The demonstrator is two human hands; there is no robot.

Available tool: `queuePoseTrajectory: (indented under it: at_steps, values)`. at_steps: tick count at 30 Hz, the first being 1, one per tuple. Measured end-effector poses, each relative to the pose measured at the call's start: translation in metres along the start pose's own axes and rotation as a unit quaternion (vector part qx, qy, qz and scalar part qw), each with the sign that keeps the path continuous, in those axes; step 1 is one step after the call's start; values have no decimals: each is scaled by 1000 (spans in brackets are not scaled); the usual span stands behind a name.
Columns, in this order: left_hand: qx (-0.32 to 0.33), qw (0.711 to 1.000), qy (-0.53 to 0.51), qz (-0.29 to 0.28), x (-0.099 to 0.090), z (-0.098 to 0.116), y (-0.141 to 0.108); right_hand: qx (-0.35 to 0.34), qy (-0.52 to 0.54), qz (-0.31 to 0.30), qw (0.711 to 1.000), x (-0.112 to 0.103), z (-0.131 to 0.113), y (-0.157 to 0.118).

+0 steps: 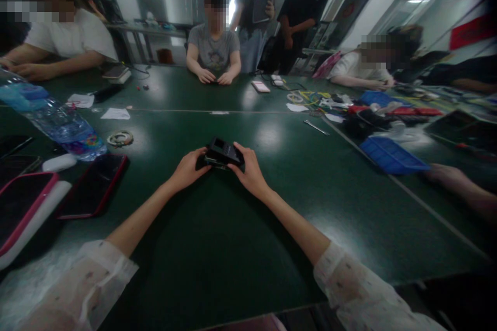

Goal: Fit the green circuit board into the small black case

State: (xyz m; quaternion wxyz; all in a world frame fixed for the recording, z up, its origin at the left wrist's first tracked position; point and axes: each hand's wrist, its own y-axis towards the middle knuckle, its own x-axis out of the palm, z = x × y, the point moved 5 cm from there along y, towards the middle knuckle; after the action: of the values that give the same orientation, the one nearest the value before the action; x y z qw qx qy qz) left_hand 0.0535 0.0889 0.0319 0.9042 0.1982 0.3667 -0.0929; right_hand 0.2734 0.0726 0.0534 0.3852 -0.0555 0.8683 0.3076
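Between my two hands is a small black box-shaped device [223, 152], with a dark window and a row of small marks on its upper face. It is tilted, and its lower edge shows a lighter strip. My left hand [190, 168] grips its left end, thumb along the near side. The right end is held by my right hand [249, 168], with fingers on top and thumb at the near side. Both hands are closed on it, just over the green table [217, 238]. What exact kind of device it is, I cannot tell.
On the left stand a water bottle [58, 119], a red-edged phone [95, 186], a pink-framed phone [25, 207] and a coil of wire [119, 138]. To the right lie a wrench [316, 128], a blue tray [392, 155] and tangled cables [310, 98]. Several people sit or stand around.
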Motion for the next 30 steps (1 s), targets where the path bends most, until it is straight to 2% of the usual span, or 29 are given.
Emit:
queuePoseTrajectory:
  at_steps: [6,13,16,20,23,25,30]
  values:
    - [19,1000,-3,-5,0,2,0,18,0,41,999,-4,3,-1]
    - [-10,1000,1,-21,-1,4,-1,26,-52,129,990,-22,14,1]
    - [-9,1000,-1,-28,-2,4,-1,63,-74,169,981,-35,35,4]
    - [-16,999,-3,-31,-1,2,-2,178,-83,213,957,-45,81,0]
    - [-19,999,-2,-30,-1,1,-3,274,-109,199,935,-40,107,-6]
    - [-20,999,-2,-31,-2,2,-3,288,-134,176,932,-36,111,-8]
    - [-26,999,9,-34,-2,5,-2,297,-181,135,928,-31,102,-7]
